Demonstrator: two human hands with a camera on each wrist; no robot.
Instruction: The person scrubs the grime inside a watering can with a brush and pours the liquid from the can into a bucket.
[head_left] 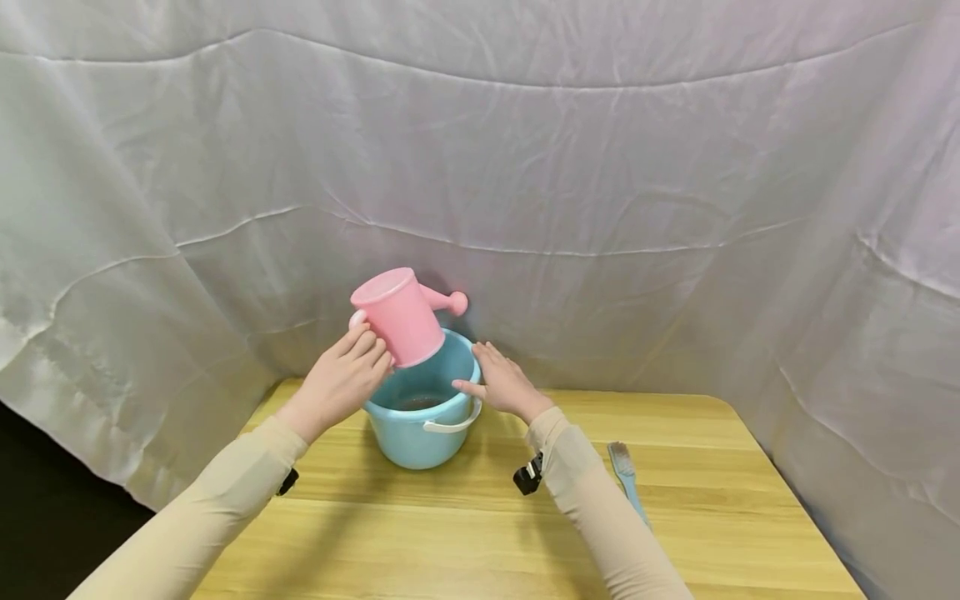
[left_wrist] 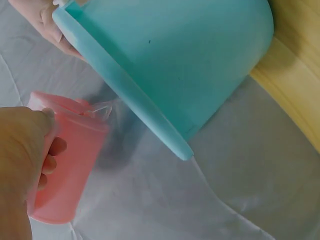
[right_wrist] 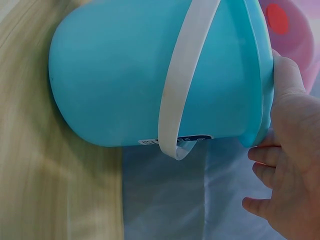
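Note:
My left hand (head_left: 352,371) grips the handle of a pink watering can (head_left: 405,321), which is tipped over the mouth of a light blue bucket (head_left: 416,437). A round sprinkler head (head_left: 458,302) ends its spout, on the right. In the left wrist view, clear water (left_wrist: 106,109) runs from the can's edge towards the bucket. My right hand (head_left: 506,383) rests on the bucket's right rim, fingers extended and thumb across the edge. The bucket stands upright, its white handle (head_left: 450,427) hanging down the near side. A little something dark shows at its bottom.
A brush (head_left: 625,471) with a blue handle lies on the wooden table (head_left: 720,500), right of my right forearm and partly hidden by it. Grey cloth (head_left: 570,183) hangs behind the table and along both sides.

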